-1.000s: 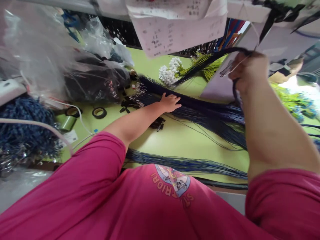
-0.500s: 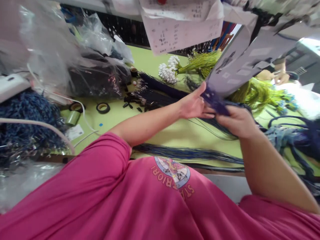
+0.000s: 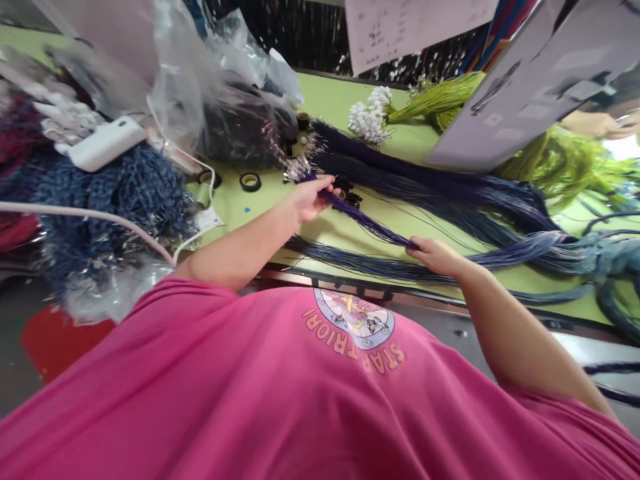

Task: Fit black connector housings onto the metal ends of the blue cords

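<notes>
A bundle of thin purple stems (image 3: 367,221) with pale, shiny tips stretches on a slant between my two hands. My left hand (image 3: 314,199) is wrapped round it just below the tips. The other end is gripped in the closed fingers of my right hand (image 3: 434,256), lower and to the right. Behind the bundle, long dark blue stems (image 3: 400,170) lie across the green table (image 3: 273,230). Another row of dark blue stems (image 3: 350,259) runs along the front edge, passing under my right hand.
A black tape roll (image 3: 250,181) lies left of my left hand. Farther left are a blue tinsel-like heap (image 3: 115,200), a white power strip (image 3: 107,143) and a pale cable (image 3: 90,212). White buds (image 3: 370,117) and a leaning panel (image 3: 500,107) stand behind; another person's hand (image 3: 590,124) is at right.
Both hands have come apart, drawing the purple bundle out between them. My left hand has moved left to near the tips, and my right hand is lower. The view has shifted left.
</notes>
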`<state>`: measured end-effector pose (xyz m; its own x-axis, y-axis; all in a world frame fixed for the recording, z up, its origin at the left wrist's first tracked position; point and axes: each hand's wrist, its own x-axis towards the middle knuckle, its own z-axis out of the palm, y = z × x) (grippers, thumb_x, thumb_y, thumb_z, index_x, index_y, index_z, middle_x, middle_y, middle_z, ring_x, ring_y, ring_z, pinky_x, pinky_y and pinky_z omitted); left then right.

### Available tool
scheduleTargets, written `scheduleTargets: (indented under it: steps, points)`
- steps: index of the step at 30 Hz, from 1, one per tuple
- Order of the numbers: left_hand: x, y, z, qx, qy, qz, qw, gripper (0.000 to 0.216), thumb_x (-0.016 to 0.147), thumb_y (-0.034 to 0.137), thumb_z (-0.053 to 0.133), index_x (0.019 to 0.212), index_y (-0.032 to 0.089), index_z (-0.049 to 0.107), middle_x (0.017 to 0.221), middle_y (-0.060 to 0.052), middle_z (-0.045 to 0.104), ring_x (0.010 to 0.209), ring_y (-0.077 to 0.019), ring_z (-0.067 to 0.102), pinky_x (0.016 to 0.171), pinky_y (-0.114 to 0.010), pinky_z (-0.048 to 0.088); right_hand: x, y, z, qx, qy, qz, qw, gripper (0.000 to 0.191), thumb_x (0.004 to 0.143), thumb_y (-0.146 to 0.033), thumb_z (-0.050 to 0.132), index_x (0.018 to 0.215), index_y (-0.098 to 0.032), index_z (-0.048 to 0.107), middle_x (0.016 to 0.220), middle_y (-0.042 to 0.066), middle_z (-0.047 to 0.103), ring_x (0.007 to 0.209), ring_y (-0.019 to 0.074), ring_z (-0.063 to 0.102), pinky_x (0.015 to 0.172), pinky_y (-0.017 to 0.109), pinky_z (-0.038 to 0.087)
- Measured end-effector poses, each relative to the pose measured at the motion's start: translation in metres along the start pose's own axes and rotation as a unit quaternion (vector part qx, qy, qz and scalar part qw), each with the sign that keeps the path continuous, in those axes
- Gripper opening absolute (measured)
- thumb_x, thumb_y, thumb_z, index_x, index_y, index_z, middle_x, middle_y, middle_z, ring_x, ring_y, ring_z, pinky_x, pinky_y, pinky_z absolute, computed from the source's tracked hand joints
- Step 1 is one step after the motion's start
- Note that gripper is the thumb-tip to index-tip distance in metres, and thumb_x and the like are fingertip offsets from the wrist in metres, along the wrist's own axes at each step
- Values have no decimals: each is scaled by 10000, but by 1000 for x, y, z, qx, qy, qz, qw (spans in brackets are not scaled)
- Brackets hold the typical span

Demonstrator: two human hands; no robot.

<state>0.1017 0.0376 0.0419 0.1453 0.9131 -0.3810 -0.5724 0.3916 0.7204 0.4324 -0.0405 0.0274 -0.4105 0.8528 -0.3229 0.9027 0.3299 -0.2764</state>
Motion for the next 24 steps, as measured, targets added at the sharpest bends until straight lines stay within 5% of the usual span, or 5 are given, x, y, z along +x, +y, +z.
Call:
scheduleTargets:
  steps: [4,10,13,18,24]
  points:
    - [-31,-8,-59,68,14,-44,997,63,843,139,628,783,160,634,760,-11,702,710,-106,679,769,-261,545,28,-12,11,-128,-49,13,990,312,939,-364,344,1044,-195,584,993,140,713,817,241,635,668,311,381]
    - [-29,-2,-93,297,-27,-7,955,130,738,205,743,851,160,699,913,-69,731,879,-162,689,945,-325,499,23,3,14,-125,-26,18,992,372,952,-383,314,1086,-181,596,997,163,717,845,264,656,689,328,406]
    - [-32,12,-103,507,-40,69,858,230,651,254,794,860,180,736,940,-63,722,949,-223,660,998,-363,443,9,7,15,-142,-55,40,987,340,957,-389,313,1056,-216,588,945,163,727,788,286,668,624,344,382]
    - [-62,24,-112,792,-133,125,583,508,807,529,608,1155,166,678,1170,-140,659,1108,-302,587,987,-405,427,6,-5,13,-216,-104,59,969,318,972,-349,281,1069,-215,552,925,153,733,798,305,700,583,351,361]
    - [-83,-6,-106,835,-223,217,454,730,750,653,634,1348,241,555,1356,-156,536,1261,-356,467,1096,-512,302,14,-8,8,-243,-95,2,965,289,933,-208,334,1019,-191,610,1028,149,718,976,316,686,787,416,478]
